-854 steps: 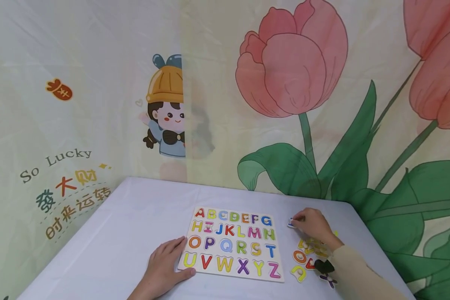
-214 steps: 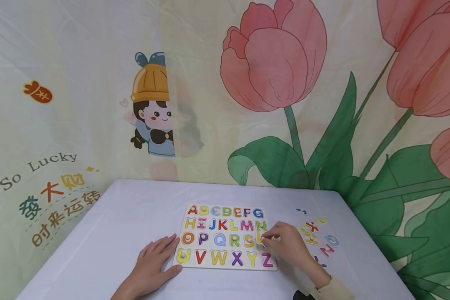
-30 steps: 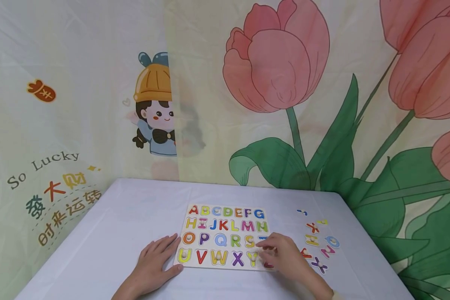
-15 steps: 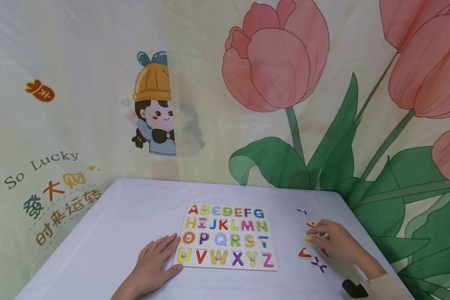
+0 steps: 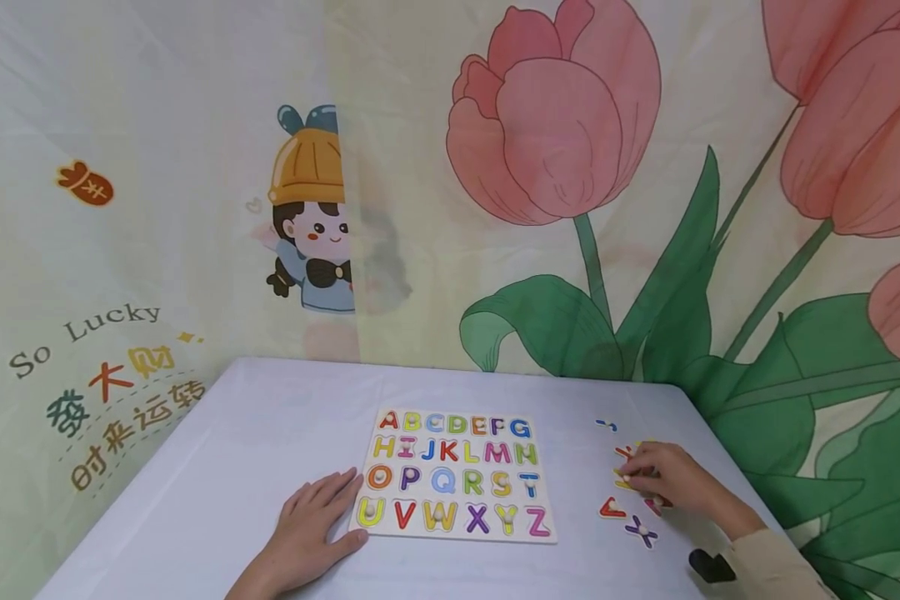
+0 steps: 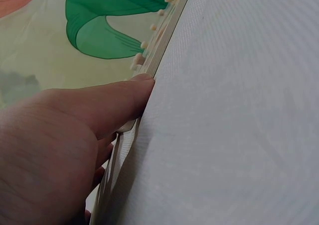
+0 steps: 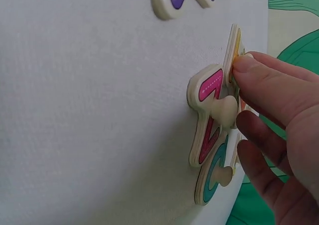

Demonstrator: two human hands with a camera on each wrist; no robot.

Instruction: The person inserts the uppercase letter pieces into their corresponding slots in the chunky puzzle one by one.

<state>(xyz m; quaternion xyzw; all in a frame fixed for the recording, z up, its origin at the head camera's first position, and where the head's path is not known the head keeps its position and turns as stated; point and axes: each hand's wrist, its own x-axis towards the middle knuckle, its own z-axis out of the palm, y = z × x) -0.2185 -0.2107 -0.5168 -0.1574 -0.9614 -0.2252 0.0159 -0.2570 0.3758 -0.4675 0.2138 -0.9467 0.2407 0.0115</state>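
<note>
A wooden alphabet puzzle board [image 5: 457, 477] lies in the middle of the white table [image 5: 232, 450]. My left hand [image 5: 311, 529] rests flat on the table, a finger [image 6: 124, 95] touching the board's edge [image 6: 162, 43] at its lower left corner. My right hand [image 5: 658, 477] is over the loose letter pieces to the right of the board. Its curled fingertips [image 7: 249, 65] pinch a yellow letter piece [image 7: 233, 48]; the thumb is hidden. Beside that piece lie a pink letter [image 7: 209, 118] with a peg and a teal one [image 7: 213, 179].
More loose letters lie around my right hand: a small blue one [image 5: 606, 425], a red one [image 5: 611, 508] and a purple X [image 5: 640, 531]. Printed curtains hang close behind the table. The table's right edge runs just past the loose pieces.
My right hand left the board's lower right corner a second ago and moved right to the loose letters, where it now holds still on the yellow piece. My left hand has not moved.
</note>
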